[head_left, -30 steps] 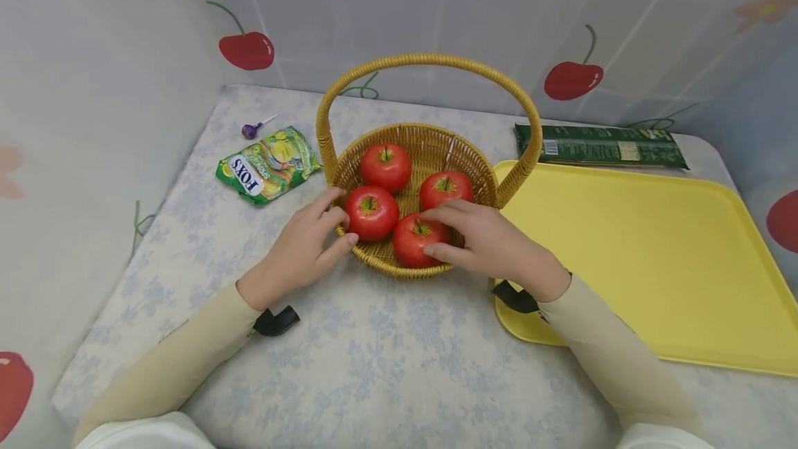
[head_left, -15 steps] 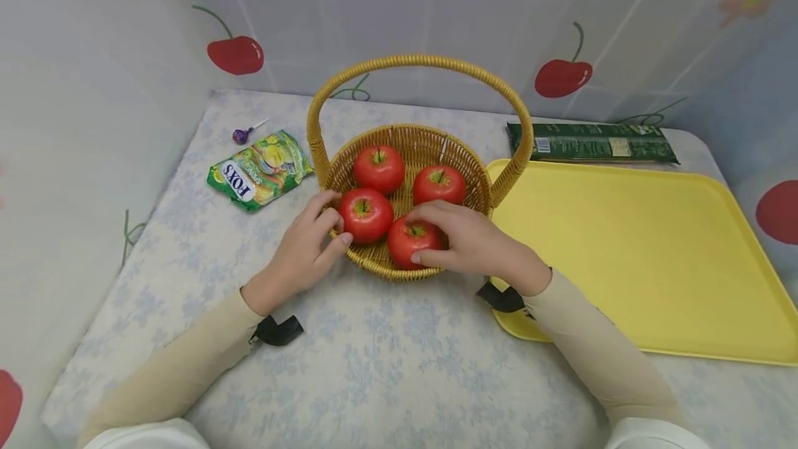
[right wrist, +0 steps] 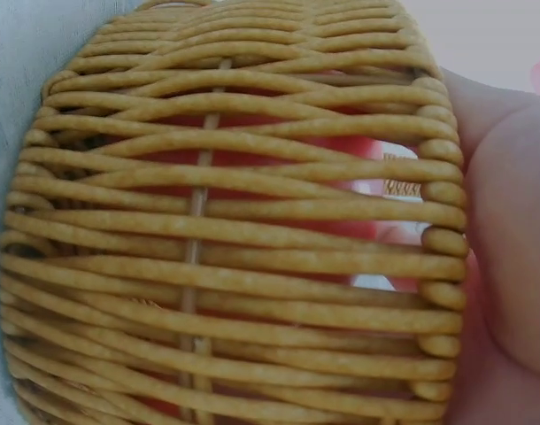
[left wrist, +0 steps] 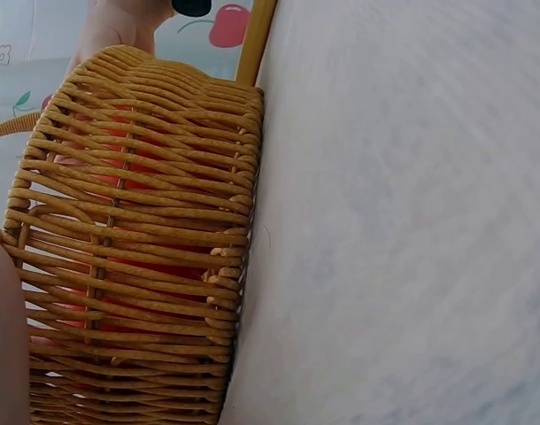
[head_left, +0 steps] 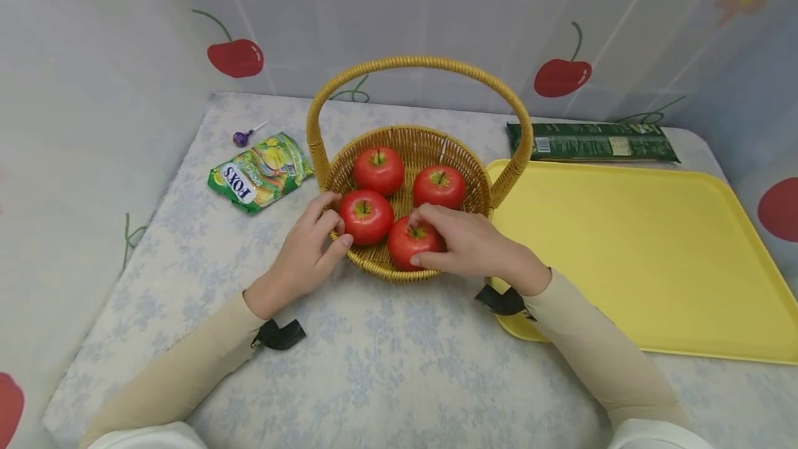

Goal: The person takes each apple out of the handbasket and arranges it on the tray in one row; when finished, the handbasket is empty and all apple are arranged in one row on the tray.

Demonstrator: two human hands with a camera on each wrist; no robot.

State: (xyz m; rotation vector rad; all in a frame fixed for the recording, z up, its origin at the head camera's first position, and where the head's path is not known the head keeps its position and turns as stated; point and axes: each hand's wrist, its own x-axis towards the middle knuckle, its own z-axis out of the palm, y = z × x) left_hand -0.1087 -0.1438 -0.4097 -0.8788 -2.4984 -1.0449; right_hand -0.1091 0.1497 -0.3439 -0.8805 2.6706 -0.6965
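Note:
A wicker basket [head_left: 418,136] with a tall arched handle stands on the table and holds several red apples. My right hand [head_left: 470,241] reaches over the front right rim and grips the nearest apple [head_left: 404,244], thumb on its near side, fingers bent over its top by the stem. At the left rim, my left hand [head_left: 305,248] holds the basket, fingers curled over the edge beside another apple [head_left: 368,219]. Two more apples lie behind. Both wrist views look at the outside of the woven wall [left wrist: 137,239], with red showing through its gaps.
A yellow tray [head_left: 623,255] lies to the right of the basket. Behind it is a long dark green packet [head_left: 592,143]. Left of the basket are a green FOX'S candy bag [head_left: 262,172] and a purple lollipop [head_left: 242,138]. A patterned wall stands at the back.
My right hand's fingers have drawn in and curled onto the nearest apple's top. The left hand stays at the rim. The head view has shifted slightly, moving everything a little left.

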